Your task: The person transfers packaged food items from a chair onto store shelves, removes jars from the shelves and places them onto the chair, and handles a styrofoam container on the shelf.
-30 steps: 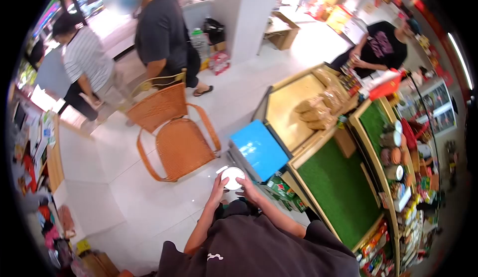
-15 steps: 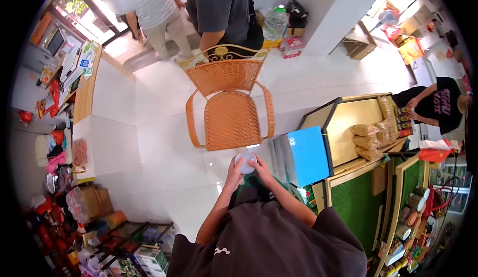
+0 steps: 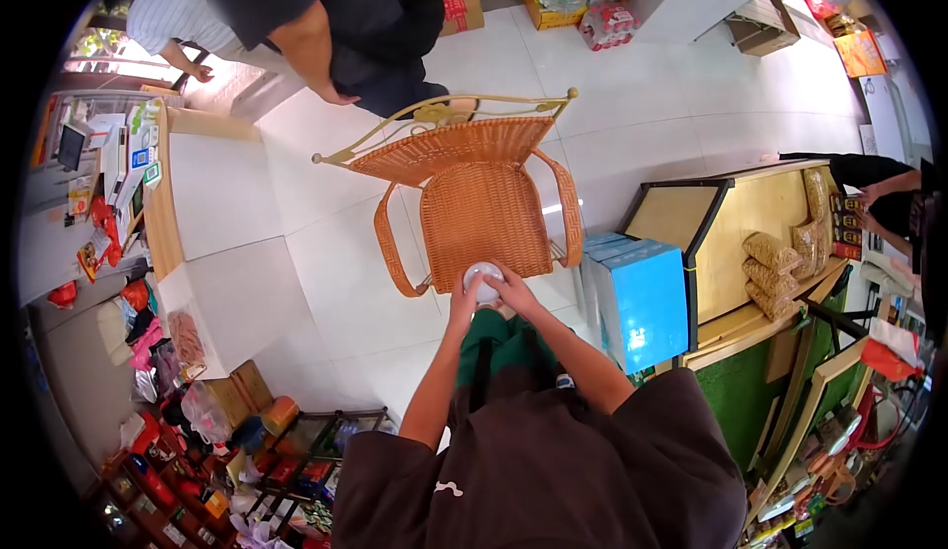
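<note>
Between my hands is a small, round, translucent whitish container [image 3: 484, 280]; its exact kind is hard to make out at this size. My left hand [image 3: 462, 300] is closed around its left side, and my right hand [image 3: 512, 292] grips it from the right with the fingers over the top edge. Both hands are in front of my body, over the front edge of an orange-brown wicker armchair [image 3: 484, 215]. The chair faces me with its seat bare.
A blue box [image 3: 644, 307] stands right of the chair, beside a wooden display stand [image 3: 736, 243] with bagged goods [image 3: 772, 265]. A white counter [image 3: 222, 189] is on the left. Two people stand beyond the chair; another person's arm [image 3: 889, 189] shows at far right.
The chair now appears nearer, with my hands overlapping its front edge. The two people beyond it have shifted left in view. Both hands still hold the round container.
</note>
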Demonstrator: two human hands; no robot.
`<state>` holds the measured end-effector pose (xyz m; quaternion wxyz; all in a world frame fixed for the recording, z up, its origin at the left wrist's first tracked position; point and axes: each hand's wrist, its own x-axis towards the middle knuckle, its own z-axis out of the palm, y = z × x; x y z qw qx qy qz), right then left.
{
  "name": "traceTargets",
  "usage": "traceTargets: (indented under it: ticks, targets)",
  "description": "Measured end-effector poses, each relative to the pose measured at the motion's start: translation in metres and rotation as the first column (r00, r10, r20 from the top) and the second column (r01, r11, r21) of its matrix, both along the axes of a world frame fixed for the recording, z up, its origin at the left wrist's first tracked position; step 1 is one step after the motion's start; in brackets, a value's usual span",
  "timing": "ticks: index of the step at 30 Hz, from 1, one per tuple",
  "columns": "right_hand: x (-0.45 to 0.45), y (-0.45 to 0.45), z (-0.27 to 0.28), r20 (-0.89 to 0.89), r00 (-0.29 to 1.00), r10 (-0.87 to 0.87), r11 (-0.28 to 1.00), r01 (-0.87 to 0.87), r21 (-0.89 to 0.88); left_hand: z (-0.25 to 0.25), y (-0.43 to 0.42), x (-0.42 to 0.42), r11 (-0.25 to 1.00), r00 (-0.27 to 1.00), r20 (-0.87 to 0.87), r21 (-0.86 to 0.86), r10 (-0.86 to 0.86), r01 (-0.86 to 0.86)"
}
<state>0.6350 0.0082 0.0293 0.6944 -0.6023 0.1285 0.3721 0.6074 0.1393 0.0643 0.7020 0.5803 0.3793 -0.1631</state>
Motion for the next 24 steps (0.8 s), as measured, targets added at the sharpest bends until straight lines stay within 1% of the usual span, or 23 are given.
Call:
traceTargets:
  ticks: [1,3,4,5,6,7,8,9,11,12,14,15,17,18,19,20,21,22,23,24]
  targets:
    - [0.007,0.005,-0.008,-0.009,1.0,0.006,1.0,-0.006,-0.004,-0.006,0.003,0.006,1.0,1.0,-0.009,-0.004,0.006,-0.006]
    - [0.021,0.016,-0.026,0.024,0.999,-0.043,0.998,0.044,-0.047,-0.023,0.013,0.023,1.0,0.999,-0.035,-0.01,0.018,-0.018]
    - [0.026,0.023,-0.046,0.078,0.997,-0.027,0.995,0.034,-0.093,-0.037,0.017,0.03,0.999,0.998,0.035,-0.002,0.043,-0.043]
    - [0.037,0.031,-0.043,-0.042,0.994,-0.097,0.994,0.095,-0.05,-0.066,0.024,0.033,0.998,0.996,0.066,-0.005,0.059,-0.059]
    - [0.042,0.039,-0.067,0.007,0.997,-0.073,0.986,0.073,-0.152,-0.076,0.03,0.043,0.999,0.999,0.024,0.02,0.037,-0.037]
    - [0.058,0.042,-0.057,0.075,0.997,0.019,0.954,0.004,-0.299,-0.064,0.031,0.058,0.999,0.998,-0.06,0.013,0.033,-0.032]
    - [0.068,0.048,-0.065,0.078,0.996,0.046,0.94,-0.016,-0.341,-0.082,0.036,0.063,0.99,0.992,0.064,-0.102,0.105,-0.098]
    - [0.075,0.055,-0.079,0.129,0.992,0.009,0.951,0.031,-0.306,-0.089,0.041,0.072,0.988,0.992,0.039,-0.102,0.12,-0.116]
    - [0.099,0.065,-0.08,0.175,0.985,-0.002,0.964,0.048,-0.262,-0.112,0.052,0.087,0.977,0.986,0.038,-0.144,0.165,-0.158]
    - [0.113,0.071,-0.093,0.182,0.983,-0.012,0.961,0.062,-0.27,-0.119,0.054,0.104,0.977,0.987,0.044,-0.154,0.154,-0.145]
    - [0.125,0.085,-0.115,0.268,0.963,-0.001,0.978,0.056,-0.2,-0.126,0.062,0.118,0.955,0.969,0.064,-0.2,0.237,-0.22]
    - [0.132,0.091,-0.119,0.263,0.965,-0.01,0.976,0.066,-0.207,-0.128,0.066,0.127,0.956,0.972,0.057,-0.206,0.226,-0.21]
    - [0.151,0.102,-0.119,0.206,0.978,-0.039,0.976,0.082,-0.202,-0.135,0.076,0.15,0.957,0.969,-0.021,-0.154,0.245,-0.245]
    - [0.16,0.111,-0.131,0.214,0.976,-0.049,0.974,0.094,-0.208,-0.164,0.087,0.154,0.966,0.974,0.02,-0.136,0.226,-0.221]
    - [0.165,0.119,-0.146,0.257,0.961,-0.105,0.984,0.138,-0.114,-0.187,0.099,0.158,0.967,0.976,0.028,-0.145,0.216,-0.21]
    - [0.168,0.126,-0.159,0.292,0.943,-0.16,0.985,0.173,-0.019,-0.206,0.109,0.16,0.976,0.975,0.112,-0.127,0.191,-0.177]
    - [0.173,0.131,-0.168,0.299,0.94,-0.163,0.983,0.18,-0.028,-0.218,0.113,0.164,0.983,0.967,0.195,-0.109,0.165,-0.146]
    - [0.176,0.133,-0.175,0.316,0.94,-0.124,0.989,0.145,-0.042,-0.221,0.116,0.163,0.964,0.964,0.146,-0.181,0.22,-0.193]
    - [0.177,0.134,-0.179,0.331,0.94,-0.087,0.992,0.113,-0.06,-0.251,0.129,0.158,0.991,0.964,0.245,-0.114,0.101,-0.075]
    - [0.177,0.135,-0.189,0.295,0.95,-0.105,0.993,0.118,-0.026,-0.235,0.127,0.163,0.988,0.975,0.206,-0.141,0.085,-0.057]
